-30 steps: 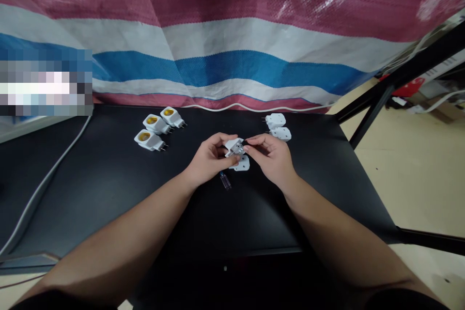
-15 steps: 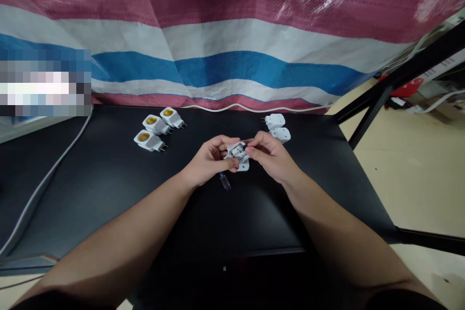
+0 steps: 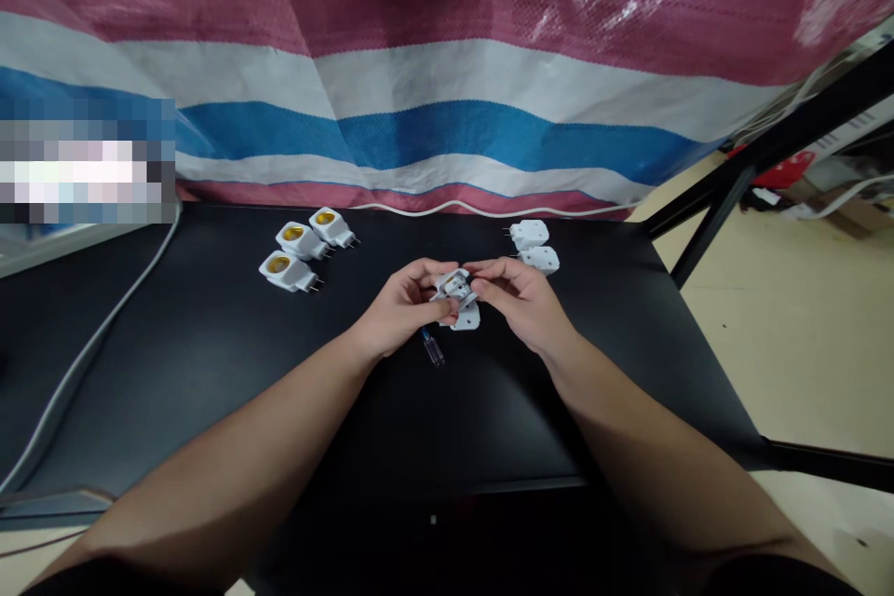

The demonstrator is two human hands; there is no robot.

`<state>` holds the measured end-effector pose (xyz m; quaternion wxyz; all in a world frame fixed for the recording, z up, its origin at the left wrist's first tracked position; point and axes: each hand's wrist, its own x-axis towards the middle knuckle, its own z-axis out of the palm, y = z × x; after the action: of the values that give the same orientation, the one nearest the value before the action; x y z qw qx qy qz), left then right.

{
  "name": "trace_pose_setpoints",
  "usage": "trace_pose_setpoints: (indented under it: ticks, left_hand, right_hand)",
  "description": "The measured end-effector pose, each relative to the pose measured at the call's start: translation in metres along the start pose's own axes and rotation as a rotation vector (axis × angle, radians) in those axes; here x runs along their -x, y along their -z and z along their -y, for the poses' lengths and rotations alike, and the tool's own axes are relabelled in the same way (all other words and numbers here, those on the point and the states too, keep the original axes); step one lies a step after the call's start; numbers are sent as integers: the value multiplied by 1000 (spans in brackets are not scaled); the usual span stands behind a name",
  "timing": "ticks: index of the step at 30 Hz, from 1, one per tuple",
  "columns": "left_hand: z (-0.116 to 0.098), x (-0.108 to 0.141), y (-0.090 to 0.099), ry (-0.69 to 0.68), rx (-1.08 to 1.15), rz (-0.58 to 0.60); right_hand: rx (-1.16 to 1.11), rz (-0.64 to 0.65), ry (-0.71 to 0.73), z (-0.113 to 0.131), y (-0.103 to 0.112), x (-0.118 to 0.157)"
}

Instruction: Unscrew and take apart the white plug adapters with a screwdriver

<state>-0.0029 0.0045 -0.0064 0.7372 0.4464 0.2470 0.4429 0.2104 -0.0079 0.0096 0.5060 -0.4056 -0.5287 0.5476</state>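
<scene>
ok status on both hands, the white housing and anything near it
Left hand gripping white housing; right hand at its right edge, grip unclear. Housing open, inside showing. Close by: flat white piece, partly hidden, and dark tool handle.

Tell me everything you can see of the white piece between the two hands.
The white piece looks like an open, hard plastic shell, tilted so that its inside faces the camera. Pale and yellowish parts show within, too small to make out. The left hand grips it, thumb on the near side; the fingertips of the right hand are at its right side. It partly covers a flat white part; whether they touch is unclear.
</scene>
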Motion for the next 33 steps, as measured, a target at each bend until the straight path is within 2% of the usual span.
trace_pose_setpoints:
  ticks: [7, 20, 33]
  left_hand:
    - [2, 0, 1, -25, -23, -2]
    - [3, 0, 2, -30, -24, -13]
    - [4, 0, 0, -39, -34, -3]
  right_hand:
    - [-25, -63, -21, -5, -4, 2]
    - [-81, -73, -33, -5, -8, 2]
    - [16, -68, 3, -5, -8, 2]
